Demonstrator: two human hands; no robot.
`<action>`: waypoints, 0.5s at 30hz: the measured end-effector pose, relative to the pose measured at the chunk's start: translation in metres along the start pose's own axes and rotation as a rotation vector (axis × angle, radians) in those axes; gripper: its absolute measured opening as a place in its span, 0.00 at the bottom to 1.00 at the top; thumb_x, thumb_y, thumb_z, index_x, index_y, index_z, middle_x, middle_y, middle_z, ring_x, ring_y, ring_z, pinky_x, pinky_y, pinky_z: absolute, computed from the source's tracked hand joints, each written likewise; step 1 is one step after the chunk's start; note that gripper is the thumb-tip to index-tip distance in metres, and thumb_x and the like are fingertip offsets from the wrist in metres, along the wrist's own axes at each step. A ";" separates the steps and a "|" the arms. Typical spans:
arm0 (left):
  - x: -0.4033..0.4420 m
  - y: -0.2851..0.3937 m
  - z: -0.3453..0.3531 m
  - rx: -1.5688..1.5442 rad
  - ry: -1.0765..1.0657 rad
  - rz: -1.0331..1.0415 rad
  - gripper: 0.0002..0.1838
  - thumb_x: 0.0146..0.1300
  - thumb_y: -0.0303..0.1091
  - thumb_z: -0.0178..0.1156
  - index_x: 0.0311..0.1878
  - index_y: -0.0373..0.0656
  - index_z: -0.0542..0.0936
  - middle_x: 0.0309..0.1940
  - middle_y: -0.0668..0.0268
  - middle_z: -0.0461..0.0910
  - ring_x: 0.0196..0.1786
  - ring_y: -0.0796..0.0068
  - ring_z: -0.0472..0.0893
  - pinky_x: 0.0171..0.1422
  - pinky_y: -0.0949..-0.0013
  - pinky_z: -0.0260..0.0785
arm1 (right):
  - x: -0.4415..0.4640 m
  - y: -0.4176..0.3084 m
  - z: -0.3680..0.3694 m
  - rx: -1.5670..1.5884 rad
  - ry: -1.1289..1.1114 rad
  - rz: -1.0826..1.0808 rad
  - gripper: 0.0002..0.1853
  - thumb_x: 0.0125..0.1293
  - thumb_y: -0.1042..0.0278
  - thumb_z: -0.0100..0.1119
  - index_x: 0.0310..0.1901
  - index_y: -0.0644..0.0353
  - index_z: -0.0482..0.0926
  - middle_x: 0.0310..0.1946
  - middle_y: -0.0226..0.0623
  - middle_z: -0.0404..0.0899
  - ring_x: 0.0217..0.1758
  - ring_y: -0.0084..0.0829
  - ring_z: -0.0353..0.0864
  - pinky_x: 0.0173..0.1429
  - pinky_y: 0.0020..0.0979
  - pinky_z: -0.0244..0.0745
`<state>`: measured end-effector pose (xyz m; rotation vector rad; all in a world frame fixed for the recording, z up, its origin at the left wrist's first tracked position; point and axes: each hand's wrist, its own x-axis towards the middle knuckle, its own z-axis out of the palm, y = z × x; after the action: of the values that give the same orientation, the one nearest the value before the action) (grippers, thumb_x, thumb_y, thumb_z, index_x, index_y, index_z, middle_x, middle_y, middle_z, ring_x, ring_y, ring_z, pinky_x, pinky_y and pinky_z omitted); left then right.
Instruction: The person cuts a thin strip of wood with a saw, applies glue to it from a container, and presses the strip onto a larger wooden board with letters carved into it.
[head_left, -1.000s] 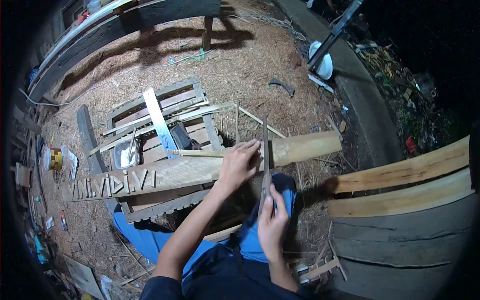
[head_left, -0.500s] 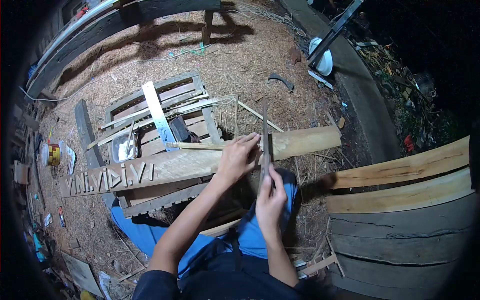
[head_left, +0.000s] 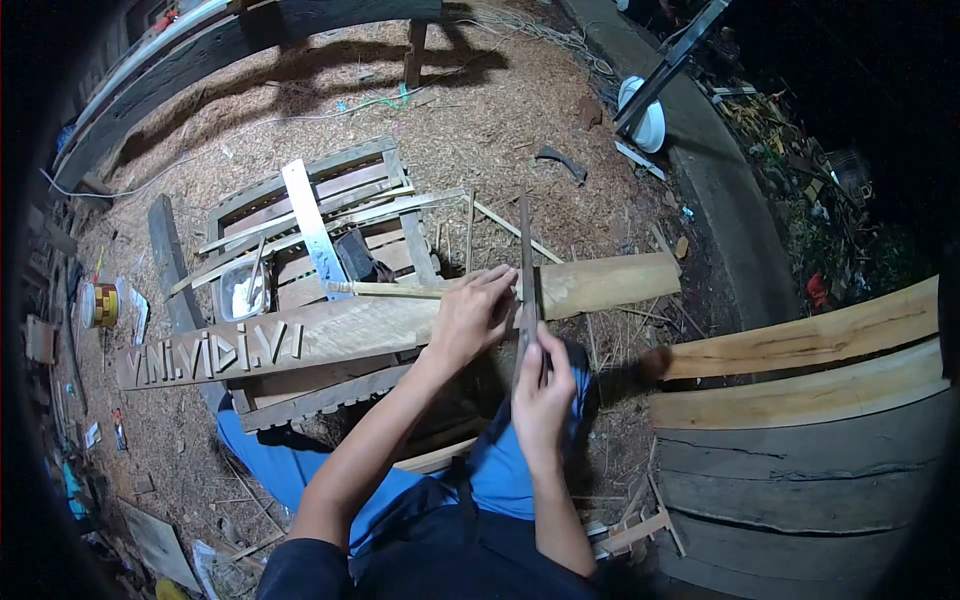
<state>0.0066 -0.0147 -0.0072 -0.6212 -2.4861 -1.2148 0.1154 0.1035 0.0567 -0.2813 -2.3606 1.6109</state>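
Harsh white light floods the wood-chip ground (head_left: 480,130)! Hard shadows streak beside the dark beam (head_left: 210,52), the flat strip (head_left: 303,200) gleams white, and fisheye edges bend into blackness.

The person has one bare left hand (head_left: 468,318) and one bare right hand (head_left: 543,397), two together; there is one narrow, dark, straight blade (head_left: 528,262), one slim, pale wooden stick (head_left: 400,290) at the left hand, one long, light-brown wooden board (head_left: 360,328) with raised lettering, one grey, slatted wooden pallet (head_left: 419,248), one round, white basin (head_left: 651,120), and two yellowish wooden planks (head_left: 800,345) on the right
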 end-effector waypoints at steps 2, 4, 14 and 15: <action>0.001 -0.004 -0.002 -0.014 0.001 0.011 0.25 0.64 0.36 0.67 0.63 0.35 0.82 0.63 0.50 0.83 0.65 0.50 0.82 0.74 0.55 0.72 | -0.013 0.000 -0.006 0.020 0.000 0.011 0.18 0.82 0.73 0.52 0.66 0.74 0.77 0.62 0.54 0.83 0.66 0.38 0.82 0.71 0.35 0.74; 0.000 -0.005 -0.004 0.005 -0.001 0.013 0.25 0.64 0.35 0.67 0.63 0.35 0.82 0.63 0.50 0.83 0.65 0.49 0.82 0.74 0.54 0.72 | -0.029 0.003 -0.016 0.040 -0.007 0.010 0.18 0.81 0.75 0.52 0.66 0.74 0.77 0.63 0.54 0.82 0.67 0.38 0.82 0.72 0.35 0.74; 0.002 -0.007 -0.006 0.042 -0.072 0.057 0.25 0.56 0.29 0.71 0.59 0.40 0.82 0.69 0.52 0.79 0.74 0.49 0.74 0.81 0.51 0.64 | -0.003 0.042 -0.007 0.068 0.117 -0.324 0.17 0.84 0.69 0.52 0.67 0.66 0.77 0.31 0.26 0.80 0.23 0.12 0.70 0.24 0.20 0.61; 0.006 -0.008 -0.004 0.054 -0.054 0.052 0.25 0.56 0.29 0.71 0.59 0.40 0.82 0.69 0.52 0.79 0.74 0.49 0.74 0.81 0.51 0.64 | -0.007 0.037 -0.016 0.112 0.097 -0.192 0.17 0.84 0.69 0.52 0.68 0.64 0.76 0.29 0.25 0.78 0.20 0.12 0.67 0.21 0.21 0.57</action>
<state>-0.0019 -0.0213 -0.0073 -0.7086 -2.5217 -1.1220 0.1278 0.1286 0.0267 -0.1036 -2.1447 1.5938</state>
